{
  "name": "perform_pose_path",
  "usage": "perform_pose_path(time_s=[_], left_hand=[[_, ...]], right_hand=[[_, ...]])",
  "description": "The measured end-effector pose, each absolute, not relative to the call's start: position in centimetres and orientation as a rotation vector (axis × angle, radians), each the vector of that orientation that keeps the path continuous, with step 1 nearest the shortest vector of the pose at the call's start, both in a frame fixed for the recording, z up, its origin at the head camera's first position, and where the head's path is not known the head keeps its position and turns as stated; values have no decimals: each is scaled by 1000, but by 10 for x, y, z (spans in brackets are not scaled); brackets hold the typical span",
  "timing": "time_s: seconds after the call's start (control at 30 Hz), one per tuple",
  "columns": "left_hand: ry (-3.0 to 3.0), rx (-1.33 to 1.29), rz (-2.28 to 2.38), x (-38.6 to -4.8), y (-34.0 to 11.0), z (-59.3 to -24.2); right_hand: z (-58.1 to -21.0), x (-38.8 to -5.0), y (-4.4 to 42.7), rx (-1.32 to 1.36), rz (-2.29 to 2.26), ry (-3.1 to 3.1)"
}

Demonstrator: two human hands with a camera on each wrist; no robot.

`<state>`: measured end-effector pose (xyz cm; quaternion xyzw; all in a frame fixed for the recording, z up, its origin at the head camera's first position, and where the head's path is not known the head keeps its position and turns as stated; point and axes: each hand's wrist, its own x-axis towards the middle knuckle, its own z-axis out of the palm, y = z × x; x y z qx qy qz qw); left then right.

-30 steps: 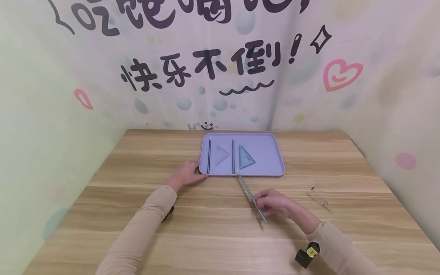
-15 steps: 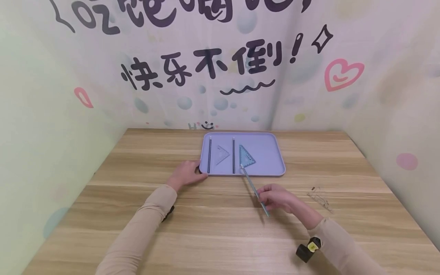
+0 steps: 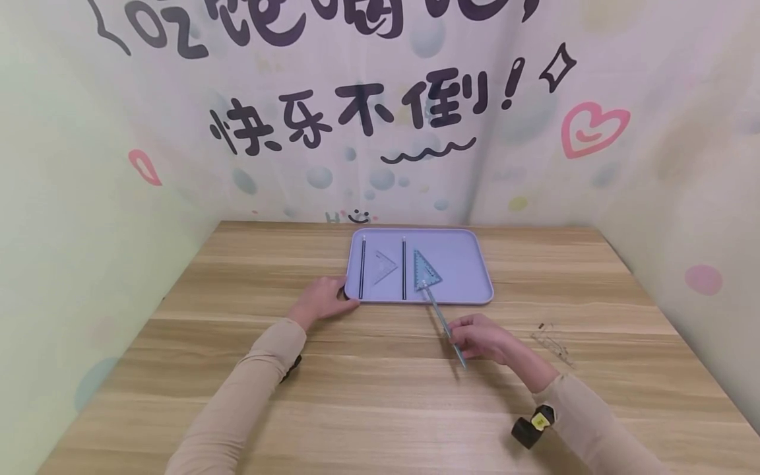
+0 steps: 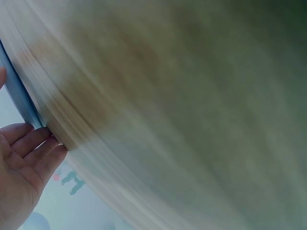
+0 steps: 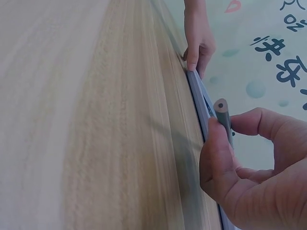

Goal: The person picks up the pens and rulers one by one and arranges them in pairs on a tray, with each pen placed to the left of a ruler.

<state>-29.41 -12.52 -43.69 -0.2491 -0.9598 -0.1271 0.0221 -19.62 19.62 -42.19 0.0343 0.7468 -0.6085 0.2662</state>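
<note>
In the head view my left hand [image 3: 322,302] grips the front left corner of a lilac tray [image 3: 466,295], thumb along the front edge and fingers at the left side. My right hand [image 3: 482,338] pinches a teal pencil [image 3: 438,314] between thumb and fingers. It is tilted, its pale far end over a blue set square [image 3: 429,272] in the tray; whether they touch I cannot tell. In the right wrist view, the pencil's near end [image 5: 220,105] is blunt with a dark core. Two dark pencils, left [image 3: 362,267] and right [image 3: 404,267], lie with a clear set square [image 3: 386,266] between them.
A transparent ruler-like piece [image 3: 553,346] with printed marks lies on the wood-grain table [image 3: 380,409], right of my right hand. A printed cloth wall [image 3: 368,178] stands behind the tray. The tray's right part shows bare lilac surface.
My right hand has moved slightly forward and right with the teal pencil, whose far end passed from the tray's front edge to over the blue set square. My left hand stays put.
</note>
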Motion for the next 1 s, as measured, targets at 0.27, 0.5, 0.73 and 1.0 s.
perform_pose_path(time_s=[0.27,0.5,0.73,1.0], left_hand=[[-2961,-784,-395,-295,-126,-438],[-2953,-795,-397,-295,-126,-439],[-2964,-795,-396,-295,-126,-439],[-2985,-776,-385,-295,-126,-438]], right_hand=[[-430,-204,207,-13,-1711,1948],[-428,-207,209,19,-1724,1941],[-417,-209,206,72,-1731,1937],[-423,-214,209,81,-1733,1946]])
